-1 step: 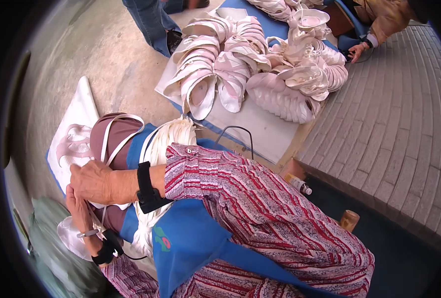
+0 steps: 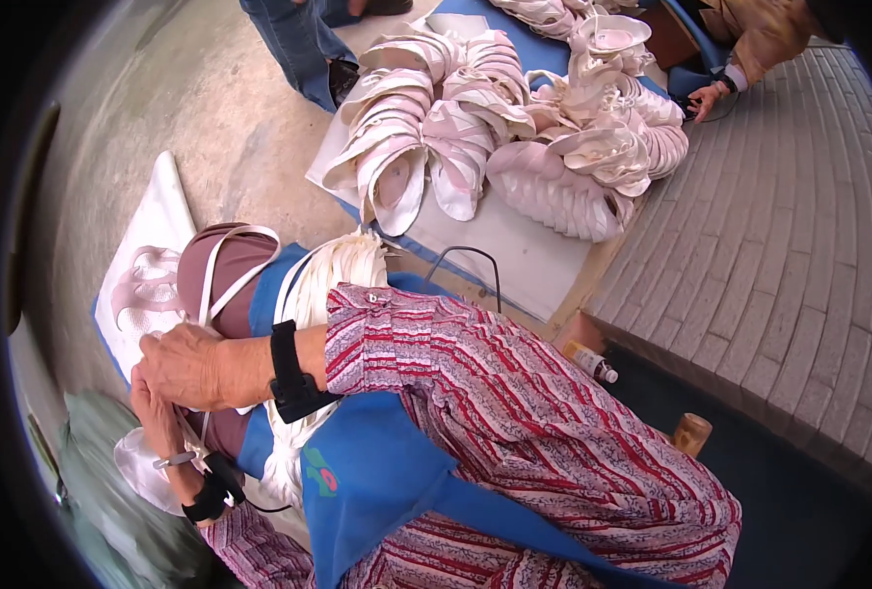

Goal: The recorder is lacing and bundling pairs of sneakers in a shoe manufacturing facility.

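My right hand is closed, its fingertips pinched together, over a pale pinkish-white shoe upper by my knee. A white shoelace loops over the brown trouser knee and runs to this hand. My left hand meets it from below, fingers bent and pressed together; what they pinch is hidden. A thick bundle of white laces lies across my lap on the blue apron. Another whitish piece shows beside my left wrist.
Rows of stacked shoe uppers lie on a white and blue sheet ahead. A person's jeans leg stands far left; another person's hand is far right. A small bottle and a wooden piece lie right, by grey tiles.
My hands shift very slightly over the shoe upper, and the lace loop by the knee moves a little. The rest looks the same.
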The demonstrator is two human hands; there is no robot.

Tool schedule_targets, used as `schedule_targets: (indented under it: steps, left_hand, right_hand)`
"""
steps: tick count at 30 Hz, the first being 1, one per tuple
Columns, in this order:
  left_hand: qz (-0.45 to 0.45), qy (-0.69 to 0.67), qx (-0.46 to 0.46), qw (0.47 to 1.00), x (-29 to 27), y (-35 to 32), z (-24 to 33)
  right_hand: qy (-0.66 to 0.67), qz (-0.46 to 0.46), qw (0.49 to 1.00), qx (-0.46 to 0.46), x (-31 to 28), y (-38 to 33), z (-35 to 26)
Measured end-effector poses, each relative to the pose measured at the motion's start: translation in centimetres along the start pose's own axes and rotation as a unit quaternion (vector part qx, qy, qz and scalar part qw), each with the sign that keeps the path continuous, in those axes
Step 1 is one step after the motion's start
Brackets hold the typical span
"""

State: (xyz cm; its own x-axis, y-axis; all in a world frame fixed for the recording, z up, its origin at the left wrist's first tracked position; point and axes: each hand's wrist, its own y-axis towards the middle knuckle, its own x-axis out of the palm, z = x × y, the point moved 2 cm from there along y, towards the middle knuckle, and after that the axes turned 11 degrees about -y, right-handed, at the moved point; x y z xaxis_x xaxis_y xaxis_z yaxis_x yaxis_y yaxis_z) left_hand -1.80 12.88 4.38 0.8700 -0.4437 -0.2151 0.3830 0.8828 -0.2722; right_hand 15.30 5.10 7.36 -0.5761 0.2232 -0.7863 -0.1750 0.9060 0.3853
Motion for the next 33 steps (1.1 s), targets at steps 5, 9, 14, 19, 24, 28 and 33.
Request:
schedule_targets:
  steps: [5,9,14,19,24,28,33]
  left_hand:
    - [-0.024,0.013,-0.022,0.999,-3.1,-0.3,-0.7]
    - [-0.014,0.101,0.029,0.994,-0.9,1.1,-1.7]
    - [0.042,0.158,0.03,0.986,-2.6,0.3,-1.5]
    - [0.062,0.104,0.037,0.992,-1.3,0.3,-1.3]
    - [0.078,0.075,0.022,0.994,-0.2,0.1,-0.5]
    - [0.078,0.093,0.038,0.992,-1.5,0.6,-1.2]
    - [0.126,0.157,0.044,0.979,-1.1,0.8,-1.5]
  right_hand:
    - [-0.041,0.149,0.983,-0.102,-2.4,-2.5,-2.4]
    - [-0.024,0.156,0.987,0.005,-5.6,-4.4,4.4]
    - [-0.037,-0.146,0.969,0.194,-7.1,-17.7,21.7]
    - [-0.21,-0.189,0.777,0.562,-9.0,-42.5,32.2]
    - [-0.204,-0.009,0.579,0.79,-12.1,-58.8,29.4]
    - [-0.274,0.047,0.598,0.751,-13.2,-63.4,29.1]
    - [-0.328,0.024,0.587,0.74,-15.1,-62.8,30.1]
